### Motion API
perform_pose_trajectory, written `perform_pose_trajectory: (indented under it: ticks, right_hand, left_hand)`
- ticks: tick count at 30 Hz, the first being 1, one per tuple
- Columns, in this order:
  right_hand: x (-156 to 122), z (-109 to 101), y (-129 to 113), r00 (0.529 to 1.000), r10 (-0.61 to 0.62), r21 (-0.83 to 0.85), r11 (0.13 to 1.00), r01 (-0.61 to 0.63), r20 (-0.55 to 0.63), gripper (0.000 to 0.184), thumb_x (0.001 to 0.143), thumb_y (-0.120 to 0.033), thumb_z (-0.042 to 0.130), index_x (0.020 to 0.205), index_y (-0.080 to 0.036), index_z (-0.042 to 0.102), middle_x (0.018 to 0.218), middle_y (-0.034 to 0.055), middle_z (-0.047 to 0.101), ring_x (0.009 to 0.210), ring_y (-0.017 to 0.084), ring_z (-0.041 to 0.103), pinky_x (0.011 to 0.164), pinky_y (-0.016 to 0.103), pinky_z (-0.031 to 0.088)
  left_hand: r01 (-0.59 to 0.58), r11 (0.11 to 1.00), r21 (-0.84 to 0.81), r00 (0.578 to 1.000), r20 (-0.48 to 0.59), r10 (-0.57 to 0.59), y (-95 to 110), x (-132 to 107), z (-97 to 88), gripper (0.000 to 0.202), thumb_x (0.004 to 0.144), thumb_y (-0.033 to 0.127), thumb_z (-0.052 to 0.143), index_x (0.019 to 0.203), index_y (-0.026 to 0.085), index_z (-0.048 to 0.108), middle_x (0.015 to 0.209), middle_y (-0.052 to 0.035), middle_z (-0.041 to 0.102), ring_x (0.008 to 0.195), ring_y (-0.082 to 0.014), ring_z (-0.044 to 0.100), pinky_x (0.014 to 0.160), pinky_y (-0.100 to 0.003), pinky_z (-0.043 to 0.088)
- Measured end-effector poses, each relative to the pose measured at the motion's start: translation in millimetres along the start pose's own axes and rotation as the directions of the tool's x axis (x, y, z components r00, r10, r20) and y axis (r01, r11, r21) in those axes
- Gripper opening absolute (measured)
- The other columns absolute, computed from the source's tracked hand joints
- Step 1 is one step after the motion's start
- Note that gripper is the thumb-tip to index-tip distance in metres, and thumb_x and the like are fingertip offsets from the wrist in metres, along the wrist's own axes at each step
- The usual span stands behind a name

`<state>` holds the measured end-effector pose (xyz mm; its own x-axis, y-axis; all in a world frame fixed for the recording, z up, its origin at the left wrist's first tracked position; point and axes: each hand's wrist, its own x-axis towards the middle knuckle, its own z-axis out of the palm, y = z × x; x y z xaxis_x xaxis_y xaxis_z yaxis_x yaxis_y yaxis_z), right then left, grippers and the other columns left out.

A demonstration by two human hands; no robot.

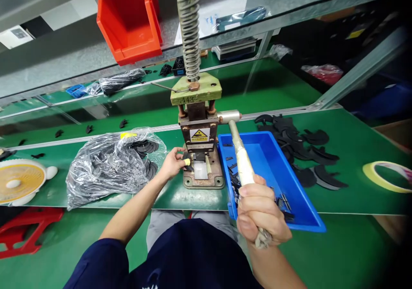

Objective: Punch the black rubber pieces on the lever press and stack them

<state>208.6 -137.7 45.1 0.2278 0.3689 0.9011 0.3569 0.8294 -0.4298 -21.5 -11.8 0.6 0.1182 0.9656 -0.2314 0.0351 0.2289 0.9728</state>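
Observation:
A small hand press point(198, 126) with a tall coil spring stands on the green table. My right hand point(260, 214) is closed round the press lever point(240, 153), which slants toward me. My left hand point(174, 162) pinches a small black part point(187, 156) at the left side of the press bed, a yellow cot on one fingertip. A white plate lies on the bed under the ram.
A blue tray point(302, 211) with small black pieces sits right of the press. Curved black parts point(299, 143) are piled further right. A clear bag of black parts point(106, 164) lies left, beside a small fan point(19, 181). A tape roll point(386, 175) is far right, a red bin point(128, 18) above.

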Motion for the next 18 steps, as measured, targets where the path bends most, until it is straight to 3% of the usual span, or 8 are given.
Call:
perform_pose_trajectory:
  ticks: [6, 13, 18]
  right_hand:
    - [6.2, -0.3, 1.0, 0.998, -0.060, 0.035, 0.998, 0.059, 0.010, 0.018, 0.082, -0.015, 0.060, 0.067, -0.019, 0.051, 0.073, -0.0032, 0.063, 0.076, 0.016, 0.065, 0.092, 0.053, 0.054]
    - [6.9, -0.9, 0.1, 0.999, -0.047, 0.029, 0.998, 0.047, 0.006, 0.015, 0.079, -0.014, 0.060, 0.067, -0.020, 0.052, 0.072, -0.0047, 0.063, 0.075, 0.016, 0.065, 0.091, 0.052, 0.055]
    - [6.2, 1.3, 1.5, 0.998, -0.055, 0.054, 0.997, 0.056, -0.022, 0.016, 0.077, -0.011, 0.058, 0.066, -0.019, 0.051, 0.073, -0.0038, 0.062, 0.076, 0.015, 0.064, 0.093, 0.051, 0.052]
  left_hand:
    - [0.127, 0.991, 0.047, 0.992, -0.021, -0.126, -1.2, 13.8, 11.3, 0.046, 0.056, 0.021, 0.090, 0.086, 0.012, 0.056, 0.067, 0.0034, 0.061, 0.054, -0.0068, 0.057, 0.049, -0.019, 0.055]
    - [0.239, 0.968, 0.072, 0.971, -0.040, -0.237, 0.3, 19.2, 10.0, 0.035, 0.058, 0.006, 0.083, 0.077, 0.013, 0.054, 0.058, 0.0086, 0.049, 0.047, -0.0037, 0.049, 0.047, -0.022, 0.058]
    - [0.365, 0.931, 0.022, 0.930, -0.057, -0.363, 6.4, 19.0, 15.2, 0.031, 0.060, 0.000, 0.077, 0.073, 0.013, 0.052, 0.066, 0.0034, 0.059, 0.054, -0.0101, 0.062, 0.051, -0.024, 0.060]
